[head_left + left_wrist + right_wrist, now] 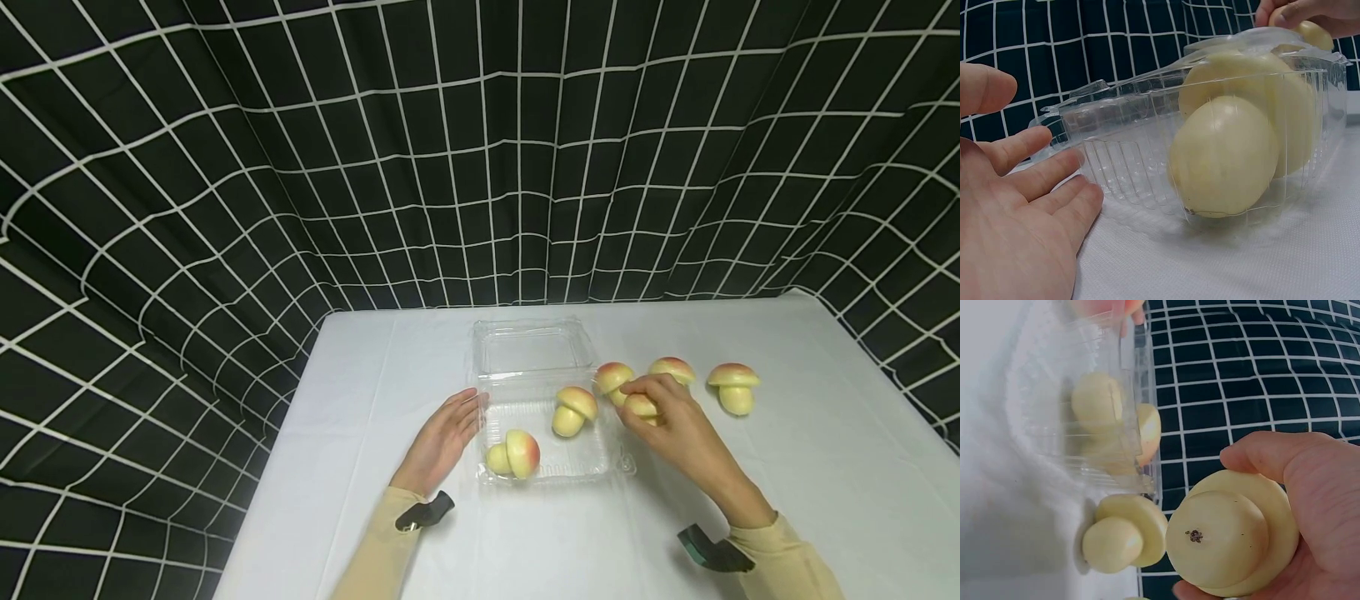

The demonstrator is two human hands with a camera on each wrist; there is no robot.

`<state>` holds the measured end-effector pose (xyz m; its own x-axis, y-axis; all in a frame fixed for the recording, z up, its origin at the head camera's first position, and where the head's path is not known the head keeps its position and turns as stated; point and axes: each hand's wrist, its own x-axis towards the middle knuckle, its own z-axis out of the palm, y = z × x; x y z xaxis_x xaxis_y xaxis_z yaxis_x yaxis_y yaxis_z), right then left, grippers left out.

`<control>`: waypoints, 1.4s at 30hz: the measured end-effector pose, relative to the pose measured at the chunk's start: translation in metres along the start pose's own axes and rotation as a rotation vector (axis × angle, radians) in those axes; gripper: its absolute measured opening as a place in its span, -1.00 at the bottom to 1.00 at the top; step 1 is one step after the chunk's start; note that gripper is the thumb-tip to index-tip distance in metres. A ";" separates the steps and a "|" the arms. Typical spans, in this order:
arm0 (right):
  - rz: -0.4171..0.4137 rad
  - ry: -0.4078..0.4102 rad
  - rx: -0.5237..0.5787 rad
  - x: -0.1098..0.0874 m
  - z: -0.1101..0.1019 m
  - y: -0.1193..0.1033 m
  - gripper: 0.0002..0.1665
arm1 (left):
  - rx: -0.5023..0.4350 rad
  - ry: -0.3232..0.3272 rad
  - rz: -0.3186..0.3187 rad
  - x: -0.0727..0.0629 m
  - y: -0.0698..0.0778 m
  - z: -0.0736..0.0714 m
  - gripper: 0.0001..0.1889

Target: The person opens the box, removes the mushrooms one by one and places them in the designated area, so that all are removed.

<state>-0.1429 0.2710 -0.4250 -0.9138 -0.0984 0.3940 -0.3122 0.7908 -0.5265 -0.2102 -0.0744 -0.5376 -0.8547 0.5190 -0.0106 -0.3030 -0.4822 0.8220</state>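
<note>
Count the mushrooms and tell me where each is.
6: one mushroom front left and another back right in the clear container, one in the right hand, and three on the table: one beside the container, one partly hidden behind that hand, one farthest right.

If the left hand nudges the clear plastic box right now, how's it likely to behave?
Probably flexes a bit: the clear plastic box has thin-looking, see-through walls. Likely slides rather than tips, since its tray sits low and wide on the flat white cloth. The mushroom in its near left corner may roll, given the rounded cap.
</note>
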 end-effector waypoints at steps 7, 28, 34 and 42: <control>0.014 -0.015 -0.010 -0.003 0.004 0.005 -0.74 | -0.011 0.000 -0.003 0.000 0.000 0.000 -0.43; 0.092 -0.047 -0.029 -0.014 0.009 0.018 -0.74 | -0.004 -0.010 -0.004 0.000 -0.001 -0.001 -0.43; 0.121 -0.074 -0.024 -0.017 0.010 0.021 -0.75 | -0.003 -0.006 -0.004 0.000 0.000 -0.001 -0.42; 0.183 -0.151 0.002 -0.022 0.013 0.026 -0.69 | 0.002 0.001 -0.005 0.000 0.000 -0.001 -0.43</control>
<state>-0.1343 0.2860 -0.4567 -0.9836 -0.0430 0.1749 -0.1383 0.8025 -0.5805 -0.2107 -0.0750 -0.5381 -0.8535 0.5209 -0.0149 -0.3062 -0.4782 0.8231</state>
